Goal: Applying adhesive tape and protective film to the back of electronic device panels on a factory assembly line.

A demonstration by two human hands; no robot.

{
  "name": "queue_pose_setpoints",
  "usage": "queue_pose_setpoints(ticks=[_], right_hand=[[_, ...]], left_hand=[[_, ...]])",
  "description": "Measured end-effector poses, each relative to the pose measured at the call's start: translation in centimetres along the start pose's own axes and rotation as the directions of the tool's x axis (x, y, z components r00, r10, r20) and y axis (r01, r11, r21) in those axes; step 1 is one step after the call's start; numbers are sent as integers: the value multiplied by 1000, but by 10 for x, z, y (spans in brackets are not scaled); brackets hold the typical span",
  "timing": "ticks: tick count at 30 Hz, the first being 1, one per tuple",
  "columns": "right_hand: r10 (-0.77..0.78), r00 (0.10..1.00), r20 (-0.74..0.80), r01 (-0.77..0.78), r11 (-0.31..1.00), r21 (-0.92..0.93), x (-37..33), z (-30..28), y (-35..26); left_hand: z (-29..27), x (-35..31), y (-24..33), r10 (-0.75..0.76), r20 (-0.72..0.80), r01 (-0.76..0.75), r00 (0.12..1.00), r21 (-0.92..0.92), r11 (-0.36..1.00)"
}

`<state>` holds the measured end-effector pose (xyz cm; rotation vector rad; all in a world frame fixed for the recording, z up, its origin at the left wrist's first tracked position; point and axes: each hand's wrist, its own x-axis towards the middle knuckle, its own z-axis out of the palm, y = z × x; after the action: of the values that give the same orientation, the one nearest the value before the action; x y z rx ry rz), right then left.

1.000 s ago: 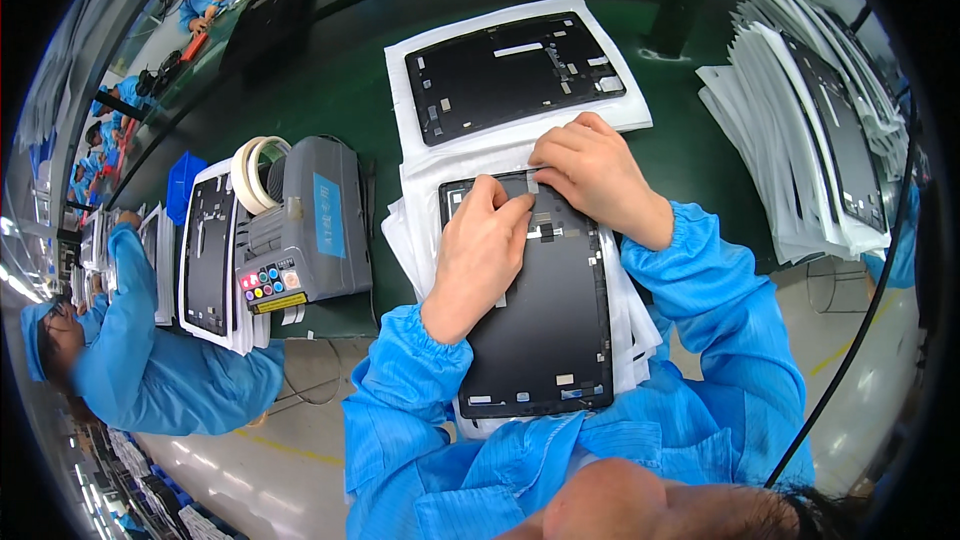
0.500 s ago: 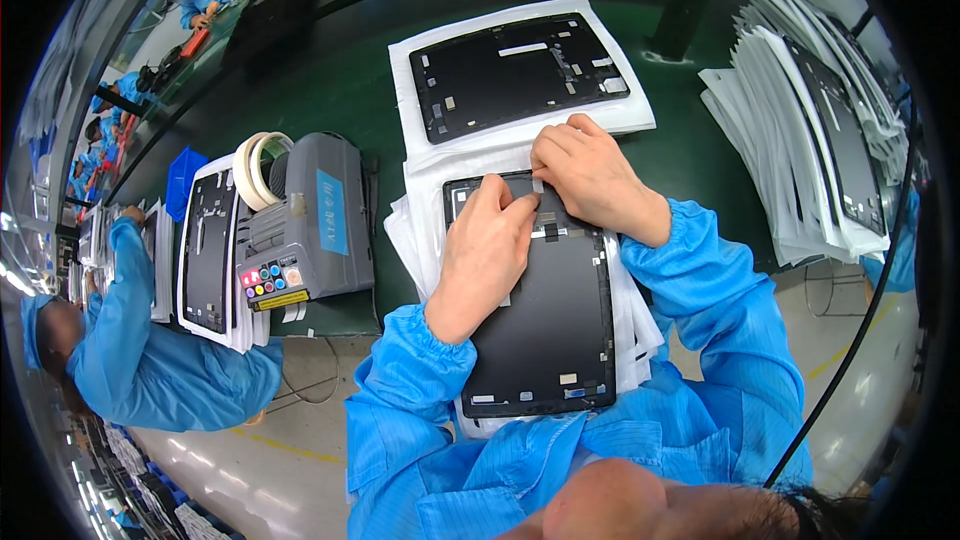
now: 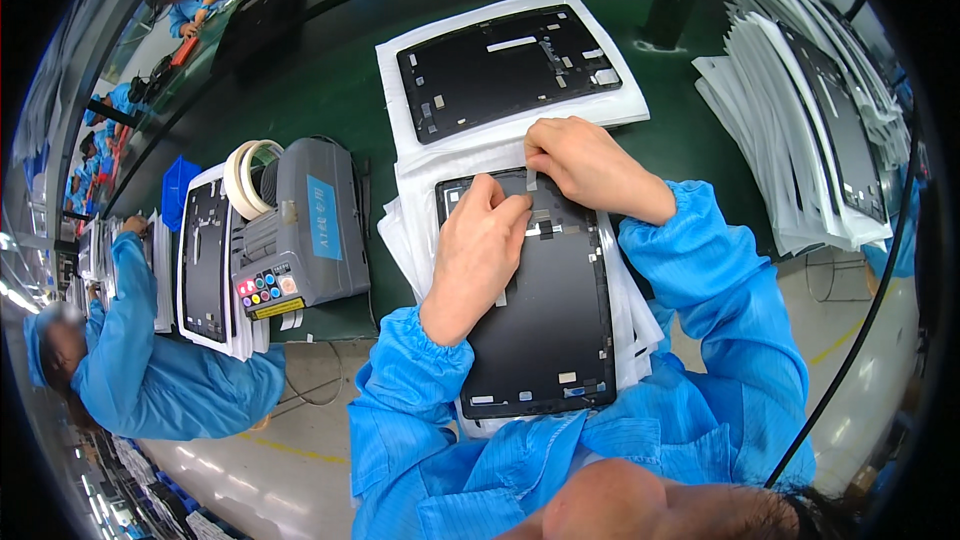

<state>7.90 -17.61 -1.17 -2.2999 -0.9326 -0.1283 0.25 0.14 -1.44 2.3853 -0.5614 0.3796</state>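
Observation:
A black panel (image 3: 545,325) with small pale patches along its edges lies lengthwise before me on white foam sheets (image 3: 632,325). At its far end, my right hand (image 3: 585,162) has thumb and fingers closed on a short grey strip of tape (image 3: 532,179), which hangs down over the panel. My left hand (image 3: 478,255) rests over the panel's left side, its fingertips pinched together close to that strip. Whatever the left fingertips hold, if anything, is hidden. A second black panel (image 3: 480,75) lies on a white sheet beyond my hands.
Left of me stands a grey tape dispenser (image 3: 315,225) with coloured buttons and cream tape rolls (image 3: 245,177) beside it. A blue bin (image 3: 179,192) and stacked panels (image 3: 205,260) are farther left, near a co-worker's sleeve (image 3: 128,290). Sheeted panels (image 3: 790,140) stack at right.
My right fingers have drawn slightly back from the panel's far end, and the grey strip now shows beneath them. The left hand stays almost in place. The whole view has shifted slightly.

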Motion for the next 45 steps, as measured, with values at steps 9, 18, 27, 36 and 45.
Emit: queue_pose_setpoints(ticks=[9,18,27,36,45], right_hand=[[156,979,129,-170,980,106,9,-9,-3],[268,933,242,-310,938,157,14,-14,-5],[83,996,11,-84,996,29,-2,1,-11],[38,998,-49,-39,999,-15,-4,10,-8],[12,999,-48,-13,1000,-29,-3,12,-4]], left_hand=[[-1,0,0,-33,34,34,999,-16,999],[-3,-1,2,-58,25,59,998,-44,997],[-1,-1,2,-182,43,186,982,-129,974],[-2,-1,3,-74,58,76,996,-26,997],[-2,0,4,-56,73,55,996,20,998]])
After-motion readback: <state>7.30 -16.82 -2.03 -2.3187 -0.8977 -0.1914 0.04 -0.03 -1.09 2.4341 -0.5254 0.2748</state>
